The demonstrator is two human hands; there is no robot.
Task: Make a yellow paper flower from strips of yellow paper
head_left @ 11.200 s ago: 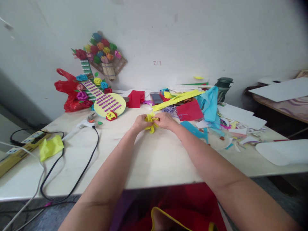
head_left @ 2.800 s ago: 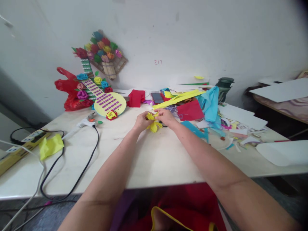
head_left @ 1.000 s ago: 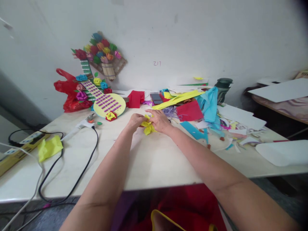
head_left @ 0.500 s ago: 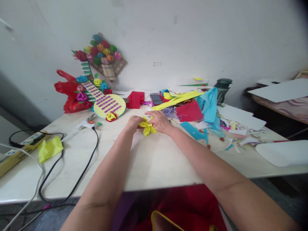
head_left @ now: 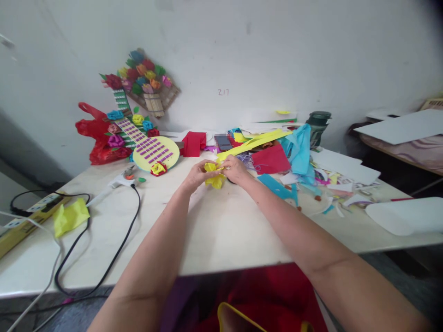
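Between my hands is a yellow paper flower (head_left: 215,180), held just above the white table (head_left: 221,235). My left hand (head_left: 198,175) is closed on its left side, fingers pointing right. My right hand (head_left: 236,169) pinches at the flower's upper right edge, with the fingertips close to those of the left. Parts of the petals are hidden by the fingers. A guitar-shaped craft piece (head_left: 157,152), pale yellow with purple strips, leans behind my left hand. Long yellow paper strips (head_left: 256,142) lie just beyond my right hand.
A glue gun (head_left: 122,179) with a black cord lies left, near a yellow paper piece (head_left: 71,216) and a power strip (head_left: 34,210). Red paper (head_left: 270,159), blue crepe paper (head_left: 300,147), scraps and a dark green bottle (head_left: 318,127) crowd the right back. A red bag (head_left: 97,136) stands back left.
The flower has been tilted up and turned, with its petals more bunched. My right hand has shifted from over the petals to a pinch at their upper right edge. The view moved slightly.
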